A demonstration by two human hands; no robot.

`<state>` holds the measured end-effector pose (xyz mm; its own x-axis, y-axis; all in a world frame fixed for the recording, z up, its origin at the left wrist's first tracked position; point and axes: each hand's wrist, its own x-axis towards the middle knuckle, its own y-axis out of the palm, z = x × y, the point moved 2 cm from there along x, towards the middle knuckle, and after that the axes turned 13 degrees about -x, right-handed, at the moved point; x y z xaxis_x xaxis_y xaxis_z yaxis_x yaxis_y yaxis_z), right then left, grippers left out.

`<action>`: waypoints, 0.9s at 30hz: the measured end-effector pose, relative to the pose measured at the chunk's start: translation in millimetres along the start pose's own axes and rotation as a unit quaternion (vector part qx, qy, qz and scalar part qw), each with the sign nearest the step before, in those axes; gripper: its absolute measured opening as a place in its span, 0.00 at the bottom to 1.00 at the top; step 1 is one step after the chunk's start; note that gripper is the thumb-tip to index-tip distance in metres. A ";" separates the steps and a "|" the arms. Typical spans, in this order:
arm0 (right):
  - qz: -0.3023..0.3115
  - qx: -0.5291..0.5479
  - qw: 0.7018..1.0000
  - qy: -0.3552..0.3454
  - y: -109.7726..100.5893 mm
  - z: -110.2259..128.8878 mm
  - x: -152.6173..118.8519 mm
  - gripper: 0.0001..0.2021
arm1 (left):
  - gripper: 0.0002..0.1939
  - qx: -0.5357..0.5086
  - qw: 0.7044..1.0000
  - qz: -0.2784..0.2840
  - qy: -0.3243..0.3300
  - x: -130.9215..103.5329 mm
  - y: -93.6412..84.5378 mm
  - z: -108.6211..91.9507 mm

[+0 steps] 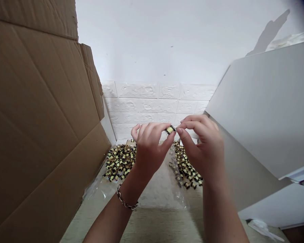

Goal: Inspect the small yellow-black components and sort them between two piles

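Note:
My left hand [150, 143] pinches a small transformer [170, 129] between thumb and forefinger. The part has a yellow-wrapped middle and black ends with rows of pins, and it is held up above the table. At its right end are the fingertips of my right hand [205, 145], with thumb and forefinger pressed together. Whether they grip a pin or a fine wire there is too small to tell. Below and left of my left hand lies a pile of similar transformers [119, 160], some with brownish wires. Another pile of transformers [188, 168] lies beneath my right hand.
A clear plastic bag [158, 194] lies on the pale table [152, 224] between the piles. Tall cardboard [40, 101] walls off the left side. White panels [266, 101] stand on the right, and a white brick-pattern wall [142, 104] is behind.

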<state>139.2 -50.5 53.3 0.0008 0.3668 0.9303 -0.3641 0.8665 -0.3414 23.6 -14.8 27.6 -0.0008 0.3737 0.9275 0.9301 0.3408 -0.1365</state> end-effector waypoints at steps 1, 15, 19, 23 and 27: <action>0.002 0.000 1.000 -0.002 0.0 0.0 -0.1 0.02 | 0.07 -0.010 1.000 0.000 -0.005 -0.1 -0.2 0.4; 0.019 -0.010 1.000 -0.015 2.8 3.1 -2.2 0.02 | 0.08 -0.007 1.000 -0.003 0.001 -1.5 -2.5 1.4; 0.027 -0.007 1.000 -0.011 3.1 -0.9 -1.4 0.02 | 0.08 -0.048 0.998 0.001 -0.032 0.1 -1.8 1.8; 0.025 0.009 1.000 -0.006 3.2 -4.5 0.2 0.02 | 0.07 -0.066 0.997 0.007 -0.040 1.5 -1.2 0.0; 0.020 0.028 0.999 -0.012 3.8 -6.5 1.5 0.03 | 0.07 -0.140 0.987 0.018 -0.082 2.9 -1.1 -0.4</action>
<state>143.8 -44.5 52.5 -0.0358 0.3918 0.9194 -0.4148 0.8311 -0.3704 22.7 -14.4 30.6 -0.0031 0.5241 0.8516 0.9956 0.0813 -0.0464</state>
